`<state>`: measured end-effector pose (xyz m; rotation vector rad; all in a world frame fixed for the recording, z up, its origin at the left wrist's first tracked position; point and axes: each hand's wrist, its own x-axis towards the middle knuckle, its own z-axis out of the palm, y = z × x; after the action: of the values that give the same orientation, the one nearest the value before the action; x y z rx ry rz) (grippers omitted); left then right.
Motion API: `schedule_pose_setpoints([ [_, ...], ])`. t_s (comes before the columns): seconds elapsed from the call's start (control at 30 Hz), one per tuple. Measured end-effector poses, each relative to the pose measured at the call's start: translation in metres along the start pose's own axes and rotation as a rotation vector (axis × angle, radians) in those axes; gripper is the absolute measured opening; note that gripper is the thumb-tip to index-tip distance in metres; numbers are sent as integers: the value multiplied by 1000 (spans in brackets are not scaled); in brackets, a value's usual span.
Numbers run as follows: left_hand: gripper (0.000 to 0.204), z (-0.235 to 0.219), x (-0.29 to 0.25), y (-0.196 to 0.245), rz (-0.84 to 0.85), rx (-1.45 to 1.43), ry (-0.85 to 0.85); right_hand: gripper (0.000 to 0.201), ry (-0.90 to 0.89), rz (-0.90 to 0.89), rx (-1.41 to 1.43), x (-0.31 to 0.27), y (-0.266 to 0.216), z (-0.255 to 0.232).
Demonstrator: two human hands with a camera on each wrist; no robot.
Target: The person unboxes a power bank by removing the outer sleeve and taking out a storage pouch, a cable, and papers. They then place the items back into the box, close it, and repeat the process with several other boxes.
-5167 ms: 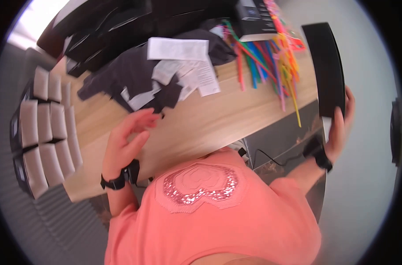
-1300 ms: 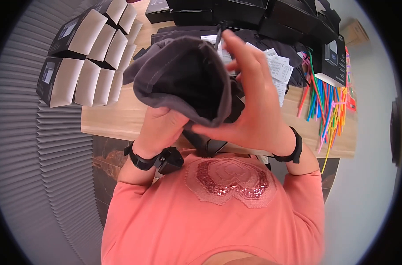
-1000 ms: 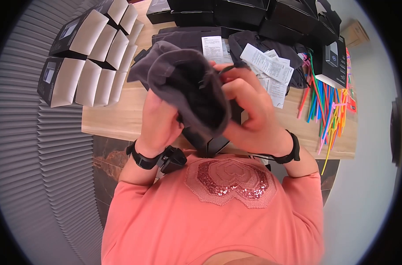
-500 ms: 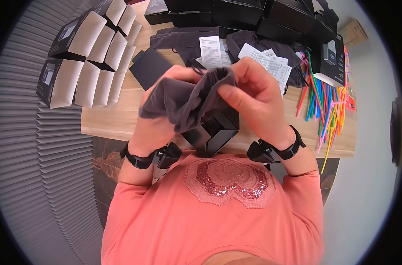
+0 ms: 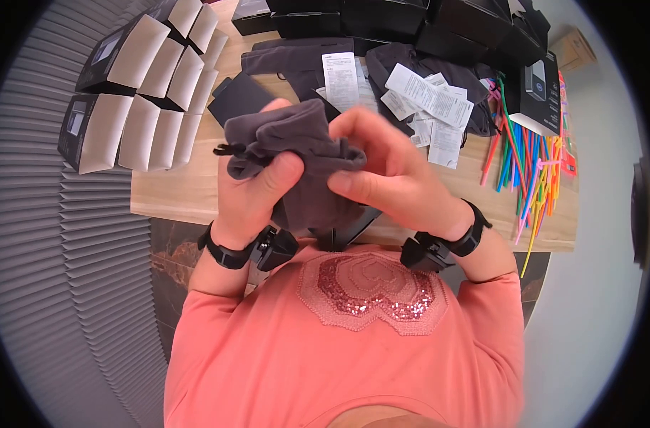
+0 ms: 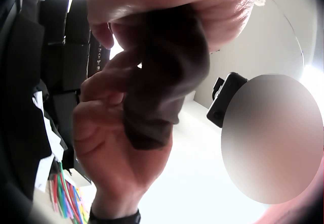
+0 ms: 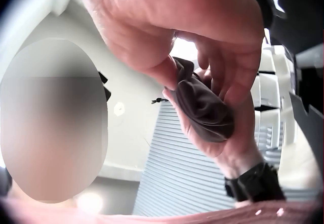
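A dark grey drawstring pouch (image 5: 307, 146) is held up over the front of the table in both hands. Its cloth is bunched and folded over, and a short black cord end (image 5: 229, 150) sticks out at its left. My left hand (image 5: 252, 196) grips the pouch with the thumb lying across the front. My right hand (image 5: 410, 182) pinches the right edge between thumb and fingers. In the right wrist view the pouch (image 7: 205, 110) hangs between both hands. Beneath it, mostly hidden, stands a black box (image 5: 357, 227) close to my shirt.
White-ended boxes (image 5: 136, 128) are stacked at the left. Behind the hands lie a black flat piece (image 5: 243, 100), more grey pouches (image 5: 289, 60) and printed paper slips (image 5: 428, 100). Black boxes (image 5: 382, 21) line the back. Colourful thin strips (image 5: 535, 178) overhang the right front edge.
The right hand earlier held a black box at the far right. Since then both hands have taken up the pouch, whose wide mouth has been turned and folded, its cord now at the left.
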<state>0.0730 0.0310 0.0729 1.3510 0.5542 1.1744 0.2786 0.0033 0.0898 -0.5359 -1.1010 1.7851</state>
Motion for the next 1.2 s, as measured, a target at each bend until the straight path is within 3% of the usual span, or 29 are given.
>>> schedule_pose_setpoints([
  [0.03,50,1,-1,-2,19,50,5,22,3,4,3,-1,-2,0],
  [0.1,53,1,-2,-2,35,98,17,29,-38,236,138,-3,-5,-2],
  [0.17,62,0,-3,3,39,381,32,32,-53,271,128,-6,-6,-2],
  [0.2,62,0,-3,1,36,380,34,34,-66,298,118,-7,-5,-2],
  [0.23,63,1,-1,-1,60,305,20,34,-66,301,119,-8,-3,2],
  [0.3,63,1,-1,0,80,228,10,33,-73,52,2,-11,3,12],
  [0.37,61,3,0,9,96,411,-71,32,-42,61,-38,-11,4,10],
  [0.5,55,-22,-11,7,90,377,-28,27,66,108,-114,-12,-5,-5],
  [0.57,47,-34,-10,8,131,1070,-34,25,193,160,-305,-14,-11,-15],
  [0.6,40,-37,-15,0,26,1104,-8,25,230,160,-362,-15,-9,-16],
  [0.7,39,-39,-22,-17,45,1187,-10,27,328,204,-564,-17,3,-15],
  [0.73,32,-36,-24,-17,-35,1073,82,27,334,204,-565,-18,9,-15],
  [0.77,32,-41,-26,-17,-32,1068,78,28,342,133,-769,-18,15,-16],
  [0.8,28,-50,-29,-17,-70,899,89,29,347,60,-973,-17,19,-15],
  [0.83,27,-56,-31,-19,-108,730,99,29,353,62,-977,-18,21,-13],
  [0.9,31,-65,-37,-36,-84,596,147,33,254,-44,-1467,-17,27,-4],
  [0.93,31,-67,-38,-43,0,535,127,27,236,-327,-1583,-13,38,-5],
  [0.97,31,-69,-39,-47,83,474,107,27,243,-322,-1586,-11,46,-1],
  [1.03,31,-68,-41,-53,97,469,129,21,191,-430,-2017,-4,60,8],
  [1.07,30,-69,-41,-55,113,471,154,17,165,-544,-2104,0,66,10],
  [1.1,30,-70,-41,-57,114,464,144,17,176,-537,-2111,3,73,10],
  [1.17,28,-71,-41,-60,142,441,145,19,34,-640,-2197,6,83,11],
  [1.2,28,-71,-40,-60,145,434,142,16,-54,-563,-2210,6,82,13],
])
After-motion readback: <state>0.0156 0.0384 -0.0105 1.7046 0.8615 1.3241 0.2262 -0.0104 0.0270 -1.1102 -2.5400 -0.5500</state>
